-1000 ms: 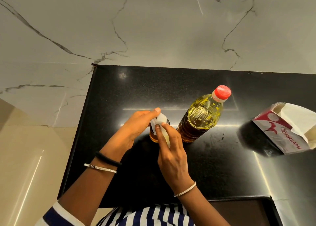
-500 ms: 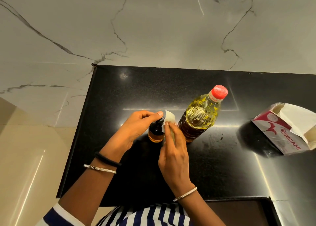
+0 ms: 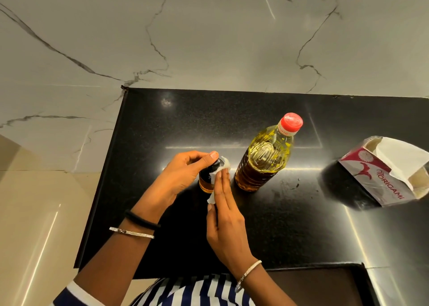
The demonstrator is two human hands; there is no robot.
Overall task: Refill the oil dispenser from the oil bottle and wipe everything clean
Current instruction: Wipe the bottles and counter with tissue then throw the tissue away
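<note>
A small dark oil dispenser (image 3: 205,181) with amber oil low in it stands on the black counter (image 3: 290,224). My left hand (image 3: 183,173) grips its dark top, thumb laid over the cap. My right hand (image 3: 226,215) presses a white tissue (image 3: 219,174) against the dispenser's right side with straight fingers. The tissue hides that side. Just right of it stands the large oil bottle (image 3: 264,159), part full of yellow oil, its red cap (image 3: 291,122) on.
An opened red-and-white tissue box (image 3: 380,180) lies on its side at the counter's right. Small smears mark the counter (image 3: 287,186) right of the bottle's base. A marble wall rises behind; the counter's left edge drops to a beige surface.
The tissue under my right hand has slid from the dispenser's top down onto its right side. My left hand keeps its hold on the top. The oil bottle has not moved.
</note>
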